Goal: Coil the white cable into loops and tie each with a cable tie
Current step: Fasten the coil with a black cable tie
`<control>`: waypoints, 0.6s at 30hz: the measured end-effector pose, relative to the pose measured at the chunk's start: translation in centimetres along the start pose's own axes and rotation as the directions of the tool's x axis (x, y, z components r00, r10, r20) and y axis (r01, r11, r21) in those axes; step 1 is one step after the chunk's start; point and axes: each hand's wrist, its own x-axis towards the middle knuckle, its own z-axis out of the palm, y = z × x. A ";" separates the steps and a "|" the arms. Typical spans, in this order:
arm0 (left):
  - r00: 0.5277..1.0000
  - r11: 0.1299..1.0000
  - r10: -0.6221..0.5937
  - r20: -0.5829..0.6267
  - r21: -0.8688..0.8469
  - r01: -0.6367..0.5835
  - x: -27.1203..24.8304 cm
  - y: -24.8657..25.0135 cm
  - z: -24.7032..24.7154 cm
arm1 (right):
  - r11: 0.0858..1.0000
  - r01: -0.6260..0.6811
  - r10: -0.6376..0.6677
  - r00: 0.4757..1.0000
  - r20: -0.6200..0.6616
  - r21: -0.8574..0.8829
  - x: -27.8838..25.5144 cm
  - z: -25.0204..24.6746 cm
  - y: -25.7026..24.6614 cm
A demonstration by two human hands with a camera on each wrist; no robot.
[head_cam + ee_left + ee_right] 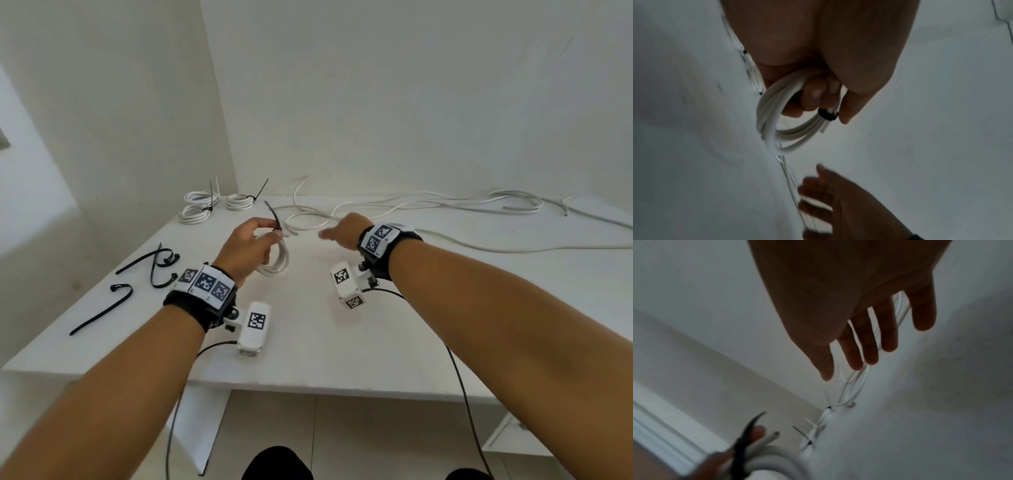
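My left hand (263,237) grips a small coil of white cable (275,265) held just above the table. A black cable tie (275,219) wraps the coil, its tail sticking up and back. In the left wrist view my curled fingers (815,95) pass through the coil (772,126), and the tie's band (827,115) sits beside my thumb. My right hand (330,233) hovers open to the right, fingers spread (869,344), above the loose white cable (428,205) and holding nothing. The right wrist view catches the tied coil (774,456) at the bottom left.
Three tied white coils (200,207) lie at the table's back left corner. Spare black cable ties (156,263) lie along the left edge. Loose cable runs across the back to the right. The white table (308,342) meets walls at the back and left.
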 end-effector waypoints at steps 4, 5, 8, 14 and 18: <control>0.999 0.993 -0.027 -0.030 0.116 0.031 2.1 0.3 -1.6 | 0.959 -0.040 0.080 0.988 0.132 -0.280 0.2 1.1 0.5; 1.000 0.979 -0.028 -0.013 0.202 0.030 2.7 0.3 -2.0 | 0.944 -0.037 0.097 0.981 0.168 -0.327 0.1 1.3 0.5; 0.994 0.850 -0.074 0.082 0.526 0.020 5.0 -0.6 -3.6 | 0.923 -0.039 0.135 0.965 0.226 -0.383 0.5 1.9 0.5; 0.992 0.628 -0.108 0.060 0.778 0.021 11.0 -2.4 -5.5 | 0.816 -0.024 0.193 0.953 0.233 -0.578 2.6 2.8 0.1; 0.994 0.417 -0.104 -0.030 0.906 0.071 15.5 -2.4 -5.9 | 0.782 -0.113 0.272 0.947 0.173 -0.613 4.6 4.5 1.2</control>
